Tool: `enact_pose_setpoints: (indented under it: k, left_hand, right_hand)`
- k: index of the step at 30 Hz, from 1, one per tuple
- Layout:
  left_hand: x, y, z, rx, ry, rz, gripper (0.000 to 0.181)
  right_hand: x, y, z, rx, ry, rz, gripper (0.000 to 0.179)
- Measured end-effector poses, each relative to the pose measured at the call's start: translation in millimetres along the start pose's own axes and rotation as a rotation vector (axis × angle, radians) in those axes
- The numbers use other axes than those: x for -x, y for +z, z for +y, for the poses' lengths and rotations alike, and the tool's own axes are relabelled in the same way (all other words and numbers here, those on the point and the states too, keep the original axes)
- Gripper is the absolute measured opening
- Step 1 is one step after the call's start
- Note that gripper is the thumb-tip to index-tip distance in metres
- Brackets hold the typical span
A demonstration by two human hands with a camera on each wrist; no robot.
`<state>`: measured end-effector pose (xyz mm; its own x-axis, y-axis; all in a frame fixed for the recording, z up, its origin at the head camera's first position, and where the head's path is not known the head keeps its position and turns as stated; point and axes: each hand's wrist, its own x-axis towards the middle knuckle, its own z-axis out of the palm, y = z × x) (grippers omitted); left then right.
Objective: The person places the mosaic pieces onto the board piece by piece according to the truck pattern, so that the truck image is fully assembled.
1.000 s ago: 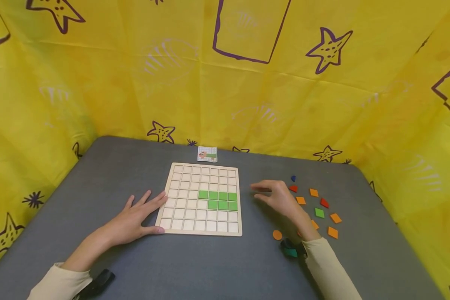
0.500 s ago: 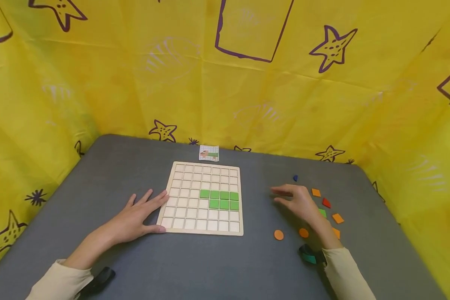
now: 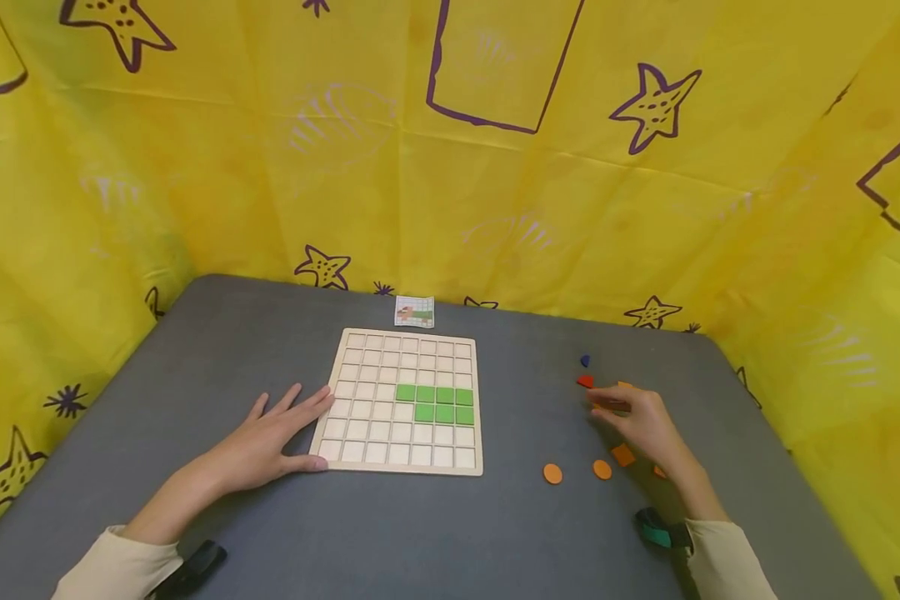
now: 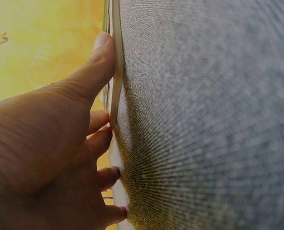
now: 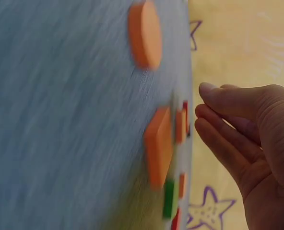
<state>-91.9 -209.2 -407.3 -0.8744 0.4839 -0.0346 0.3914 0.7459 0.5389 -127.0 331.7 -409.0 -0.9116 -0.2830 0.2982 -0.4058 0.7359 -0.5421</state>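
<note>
A pale wooden grid board (image 3: 399,454) lies on the table, with two rows of green square tiles (image 3: 444,396) set in its right half. My left hand (image 3: 266,446) rests spread against the board's left edge; in the left wrist view its thumb (image 4: 101,57) touches the rim. Over the loose tiles on the right hovers my right hand (image 3: 641,421), its fingers slightly bent and nothing visible in them. Beneath and around it are an orange square tile (image 3: 622,455), a red tile (image 3: 585,381) and a green tile (image 5: 169,197). The hand partly hides several tiles.
Two round orange tiles (image 3: 552,473) lie nearer the front, between board and right forearm. A small blue piece (image 3: 585,360) sits farther back. Behind the board is a small picture card (image 3: 415,312). A yellow patterned cloth (image 3: 450,192) hangs along the grey table's (image 3: 420,542) back.
My right hand has moved rightward, away from the board and over the loose tiles. The left hand keeps its place at the board's edge.
</note>
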Motion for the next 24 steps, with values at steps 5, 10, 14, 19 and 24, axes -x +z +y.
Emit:
enact_pose_setpoints:
  k: [5,10,14,19,24]
  left_hand:
    - [-0.8,0.6,0.5,-0.008,0.002,0.000,0.095]
    - [0.3,0.6,0.0,0.005,0.000,0.001,0.095]
    - [0.5,0.4,-0.8,0.015,-0.004,-0.002,0.095]
    - [0.0,0.6,-1.5,0.017,-0.008,-0.006,0.096]
    - [-0.8,1.1,-1.3,0.018,-0.002,-0.004,0.095]
  right_hand:
    - [15.1,-9,12,0.031,0.034,0.014,0.027]
    - [22.0,-17,20,0.073,0.003,0.035,0.030]
    - [24.4,-24,25,0.100,0.017,0.010,0.030]
    - [26.8,-34,29,0.111,0.063,-0.046,0.032]
    - [29.5,-43,29,0.113,0.109,-0.082,0.034]
